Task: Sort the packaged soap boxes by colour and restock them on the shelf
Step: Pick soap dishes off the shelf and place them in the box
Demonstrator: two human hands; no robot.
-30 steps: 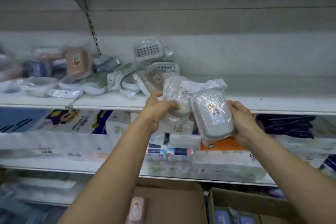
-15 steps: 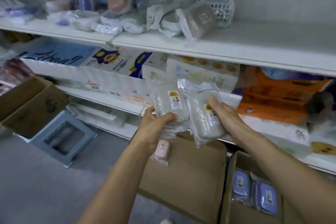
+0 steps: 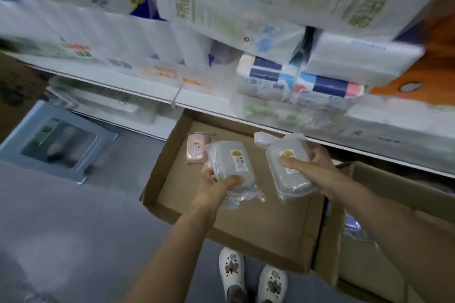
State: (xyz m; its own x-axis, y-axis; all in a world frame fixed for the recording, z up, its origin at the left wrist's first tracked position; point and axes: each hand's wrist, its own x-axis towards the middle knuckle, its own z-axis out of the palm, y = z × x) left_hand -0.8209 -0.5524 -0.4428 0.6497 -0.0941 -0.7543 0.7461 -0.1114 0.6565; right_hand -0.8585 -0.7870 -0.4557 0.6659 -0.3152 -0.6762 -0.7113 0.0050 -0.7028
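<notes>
Single head-worn view, wide-angle, looking steeply down from standing height. Shelf edge (image 3: 197, 102) lies far, open cardboard box (image 3: 246, 224) centre, person's shoes (image 3: 253, 280) nearest, floor (image 3: 73, 229) left.

- We see both of our forearms bare to the near edge of the view, no sleeve showing on either.
- We see no ring, watch or glove on our left hand (image 3: 213, 188) or right hand (image 3: 314, 167).
- We wear white clog-style shoes (image 3: 253, 278), each with small dark charms on its top.
</notes>
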